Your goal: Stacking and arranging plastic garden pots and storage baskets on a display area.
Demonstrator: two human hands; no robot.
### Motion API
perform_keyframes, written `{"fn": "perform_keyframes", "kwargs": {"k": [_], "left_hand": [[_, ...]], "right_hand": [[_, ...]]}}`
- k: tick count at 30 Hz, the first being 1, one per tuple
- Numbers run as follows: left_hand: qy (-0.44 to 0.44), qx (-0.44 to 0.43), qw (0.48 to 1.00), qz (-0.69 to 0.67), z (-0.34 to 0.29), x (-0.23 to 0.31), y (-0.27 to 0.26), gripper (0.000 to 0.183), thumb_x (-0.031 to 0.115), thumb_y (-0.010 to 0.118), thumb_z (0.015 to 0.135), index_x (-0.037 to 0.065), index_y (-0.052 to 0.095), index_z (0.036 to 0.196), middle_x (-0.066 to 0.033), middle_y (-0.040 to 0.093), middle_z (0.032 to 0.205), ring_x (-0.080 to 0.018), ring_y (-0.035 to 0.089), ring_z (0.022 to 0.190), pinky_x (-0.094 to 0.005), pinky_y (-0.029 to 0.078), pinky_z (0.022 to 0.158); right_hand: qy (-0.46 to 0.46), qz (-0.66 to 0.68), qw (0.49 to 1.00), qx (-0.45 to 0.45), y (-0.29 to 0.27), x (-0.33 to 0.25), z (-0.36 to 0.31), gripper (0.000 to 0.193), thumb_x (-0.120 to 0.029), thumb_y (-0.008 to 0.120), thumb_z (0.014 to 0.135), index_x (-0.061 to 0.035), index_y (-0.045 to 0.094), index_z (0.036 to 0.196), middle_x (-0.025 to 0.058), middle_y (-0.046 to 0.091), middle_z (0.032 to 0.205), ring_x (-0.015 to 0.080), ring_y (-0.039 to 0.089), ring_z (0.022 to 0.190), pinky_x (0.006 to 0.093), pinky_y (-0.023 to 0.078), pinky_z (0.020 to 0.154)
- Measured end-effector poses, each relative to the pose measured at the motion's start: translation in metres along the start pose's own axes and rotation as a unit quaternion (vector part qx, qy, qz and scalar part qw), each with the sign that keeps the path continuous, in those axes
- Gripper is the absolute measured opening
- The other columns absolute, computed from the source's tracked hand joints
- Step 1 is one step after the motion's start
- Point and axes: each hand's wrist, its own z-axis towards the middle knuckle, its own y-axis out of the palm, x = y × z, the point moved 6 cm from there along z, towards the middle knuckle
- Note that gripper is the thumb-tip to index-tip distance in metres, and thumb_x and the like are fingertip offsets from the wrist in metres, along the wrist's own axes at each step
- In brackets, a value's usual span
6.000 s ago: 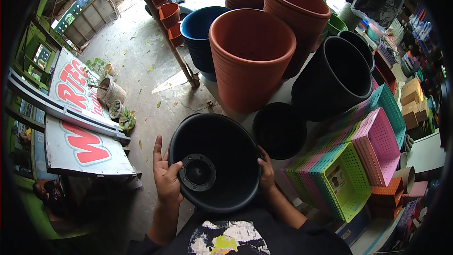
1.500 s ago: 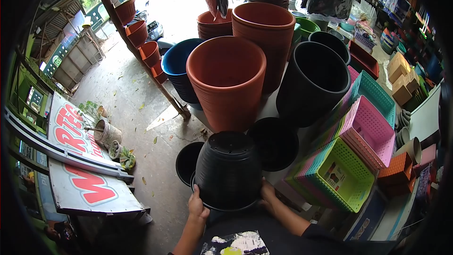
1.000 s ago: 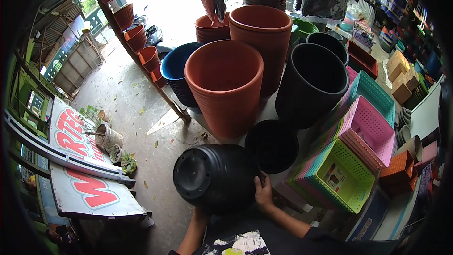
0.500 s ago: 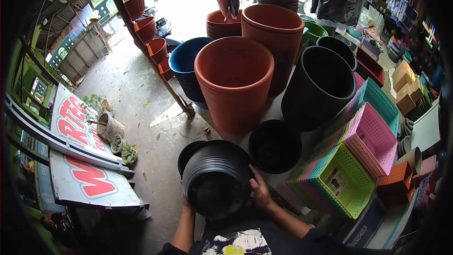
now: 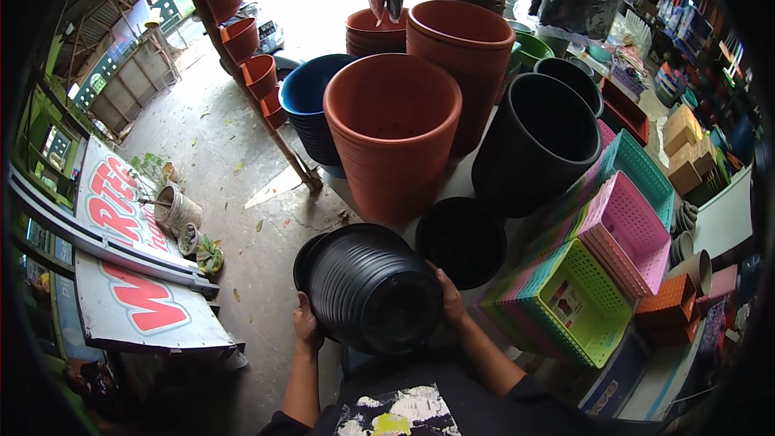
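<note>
Both hands: we hold a stack of black plastic pots (image 5: 367, 291) near the bottom centre, tilted so its base faces us.
Left hand (image 5: 306, 329): wrapped on the stack's near left edge, fingers curled under the rim.
Right hand (image 5: 448, 300): spread flat against the stack's right side, pressing inward.
Stack position: off the ground, just left of a low black pot (image 5: 462, 240) and near the front of the tall terracotta pot stack (image 5: 393, 133).
Right of us: a taller black pot (image 5: 536, 139), then nested plastic baskets (image 5: 596, 274) in pink, green and teal.
Far: a blue pot stack (image 5: 317, 109) and a second terracotta stack (image 5: 466, 56).
Left: signboards (image 5: 129, 262) lying on the concrete.
Risk, slipping: we judge the nested pots could slide apart, since only side pressure holds them.
Risk, knocking: a swing rightward could bump the low black pot or topple the terracotta stack beside it.
</note>
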Motion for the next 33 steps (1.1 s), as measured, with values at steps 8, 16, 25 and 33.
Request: {"fn": "perform_keyframes", "kwargs": {"k": [8,16,25,33], "left_hand": [[0.110,-0.071,0.990,0.049,-0.009,0.037,0.027,0.055,0.043,0.068,0.089,-0.004,0.060,0.116,-0.0114,0.069,0.110,-0.0190,0.067,0.095,-0.0334,0.054,0.087],[0.357,-0.178,0.752,0.525,-0.052,0.089,0.120,0.023,0.023,0.087,0.070,0.011,0.067,0.072,0.0002,0.060,0.064,-0.0155,0.057,0.060,-0.0308,0.046,0.057],[0.498,-0.292,0.506,0.640,-0.096,0.052,0.154,0.018,0.033,0.077,0.077,0.018,0.067,0.078,0.0057,0.051,0.062,-0.0133,0.053,0.062,-0.0291,0.042,0.062],[0.311,0.028,0.863,0.397,-0.040,0.031,0.111,0.057,0.024,0.073,0.084,0.000,0.052,0.131,-0.0213,0.047,0.126,-0.0296,0.046,0.119,-0.0380,0.037,0.103]], "right_hand": [[0.052,0.037,0.998,0.011,-0.016,-0.022,-0.002,0.057,-0.039,0.036,0.104,0.0024,0.045,0.141,0.0153,0.052,0.140,0.0230,0.051,0.128,0.0360,0.037,0.110],[-0.036,-0.020,0.999,0.029,-0.014,-0.041,-0.010,0.058,-0.041,0.041,0.102,0.0020,0.046,0.140,0.0143,0.054,0.138,0.0226,0.051,0.127,0.0342,0.034,0.111],[-0.088,-0.053,0.982,0.161,-0.005,-0.053,-0.031,0.057,0.008,0.051,0.077,0.0054,0.046,0.134,0.0102,0.059,0.115,0.0163,0.059,0.103,0.0280,0.048,0.091],[-0.254,-0.002,0.936,0.243,-0.036,-0.064,-0.066,0.057,0.010,0.043,0.076,0.0063,0.045,0.132,0.0099,0.059,0.117,0.0162,0.059,0.108,0.0275,0.046,0.096]]}}
